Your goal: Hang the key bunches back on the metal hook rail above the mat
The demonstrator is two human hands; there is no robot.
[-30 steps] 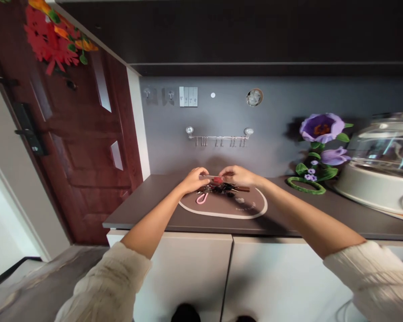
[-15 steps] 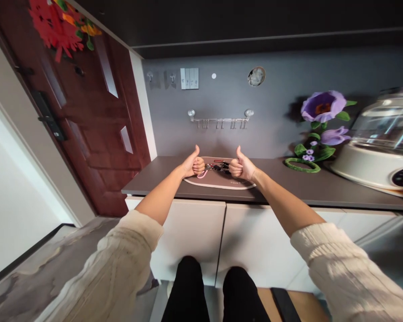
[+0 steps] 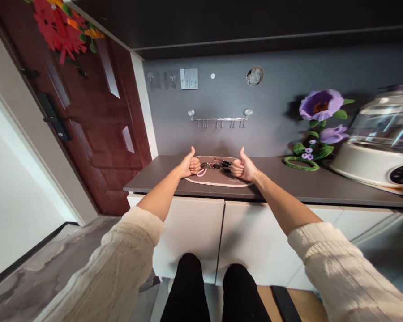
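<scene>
My left hand (image 3: pixel 191 165) is curled in a fist with its thumb pointing up, above the left end of an oval brown mat (image 3: pixel 215 180) with a pale rim. My right hand (image 3: pixel 242 167) makes the same thumb-up fist over the mat's right side. Nothing shows in either fist. Between them, on the mat, lies a bunch of keys (image 3: pixel 216 166) with dark and red pieces; a pink loop (image 3: pixel 201 172) sticks out near my left hand. Part of the bunch is hidden behind my right hand.
A rail with hooks (image 3: pixel 220 119) is fixed to the grey wall behind. On the counter (image 3: pixel 272 185), a purple flower ornament (image 3: pixel 322 107) and a white appliance with a clear top (image 3: pixel 372 156) stand to the right. A dark red door (image 3: pixel 104 147) is at the left.
My hands have moved slightly apart, the left one leftward and the right one a little rightward, uncovering more of the keys. Both keep the thumb-up shape. The view has shifted slightly.
</scene>
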